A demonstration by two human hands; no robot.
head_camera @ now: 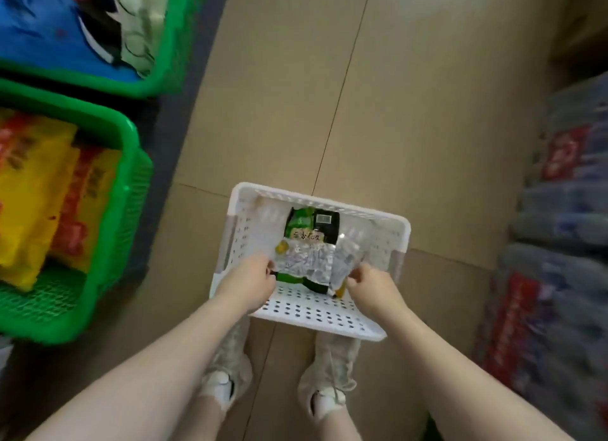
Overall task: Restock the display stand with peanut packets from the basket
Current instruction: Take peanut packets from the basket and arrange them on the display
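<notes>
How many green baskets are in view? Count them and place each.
2. One green basket sits at mid left, holding yellow and red packets; the other green basket is at top left. More may lie outside the frame.

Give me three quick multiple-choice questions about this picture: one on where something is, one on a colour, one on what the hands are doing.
1. Where does the white basket sit?
A. On the floor by the person's feet
B. On a shelf
C. Inside a green crate

2. What colour is the crate holding the yellow and red packets?
A. Blue
B. Green
C. White

3. What are the two hands doing?
A. Hanging idle
B. Lifting the basket by its rim
C. Gripping the packets in the basket

Answers: 1 A, its near edge lies just ahead of the shoes. 2 B, its rim is bright green. 3 C, the left hand and right hand each pinch the peanut packets.
</notes>
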